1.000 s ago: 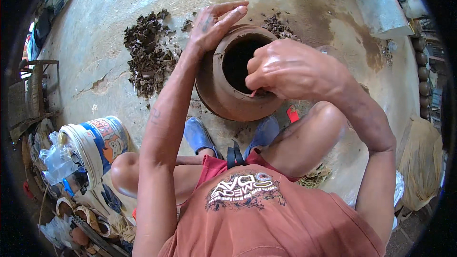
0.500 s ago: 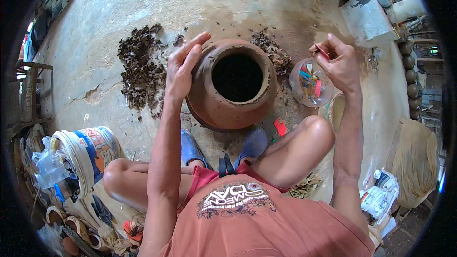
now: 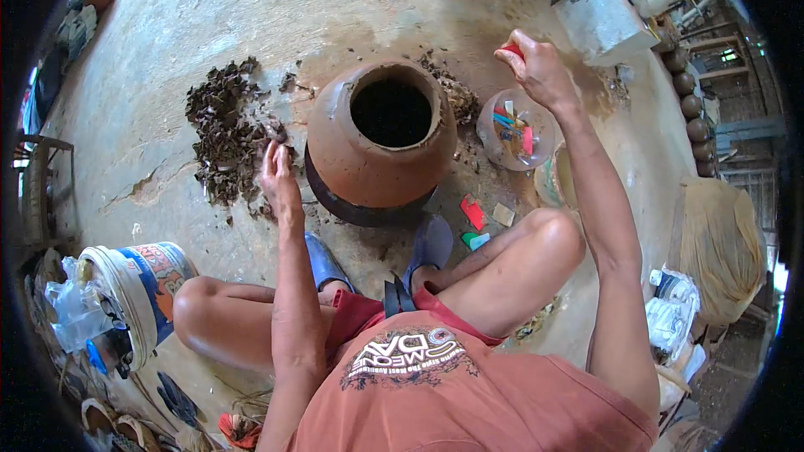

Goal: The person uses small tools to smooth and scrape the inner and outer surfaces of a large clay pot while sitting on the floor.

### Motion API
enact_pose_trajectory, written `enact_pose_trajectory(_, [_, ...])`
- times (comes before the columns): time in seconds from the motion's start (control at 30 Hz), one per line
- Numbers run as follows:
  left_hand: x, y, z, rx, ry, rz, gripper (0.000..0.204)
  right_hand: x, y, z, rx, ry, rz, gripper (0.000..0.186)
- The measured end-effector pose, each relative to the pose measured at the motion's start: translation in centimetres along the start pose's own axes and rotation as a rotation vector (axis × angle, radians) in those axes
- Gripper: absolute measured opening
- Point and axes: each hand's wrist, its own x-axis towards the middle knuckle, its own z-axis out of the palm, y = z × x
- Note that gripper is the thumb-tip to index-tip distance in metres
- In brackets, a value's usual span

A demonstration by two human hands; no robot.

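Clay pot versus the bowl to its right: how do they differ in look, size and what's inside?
Look: the clay pot is reddish brown and opaque; the bowl is pale and see-through.
Size: the clay pot is clearly larger than the bowl.
Inside: the bowl holds small coloured pieces; the clay pot shows only a dark interior.
Shared: both are round and open-topped.

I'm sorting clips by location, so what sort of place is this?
Likely a small pottery workshop: a large clay pot sits in front of the person, a pile of dark scraps resembling clay lies beside it, and what looks like a row of round pots lines the right side.
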Motion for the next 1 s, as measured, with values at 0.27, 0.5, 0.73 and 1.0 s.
enact_pose_trajectory(0.27, [-2.1,-10.8,-0.9,0.286,0.009,-0.283,0.071,-15.5,3.8,1.1,0.144,0.042,0.412,0.025])
enact_pose_trajectory(0.5, [-5.1,-13.1,-0.8,0.629,-0.255,-0.024,0.088,-42.6,4.1,13.7,0.432,0.133,0.987,0.02])
enact_pose_trajectory(0.73, [-6.2,-10.9,-3.6,0.236,-0.304,-0.378,0.085,-47.6,-1.9,23.2,0.37,0.002,1.067,0.033])
enact_pose_trajectory(1.0, [-11.3,-7.1,-10.2,0.325,-0.266,-0.495,0.082,-44.8,5.5,26.1,0.519,0.382,0.993,0.032])
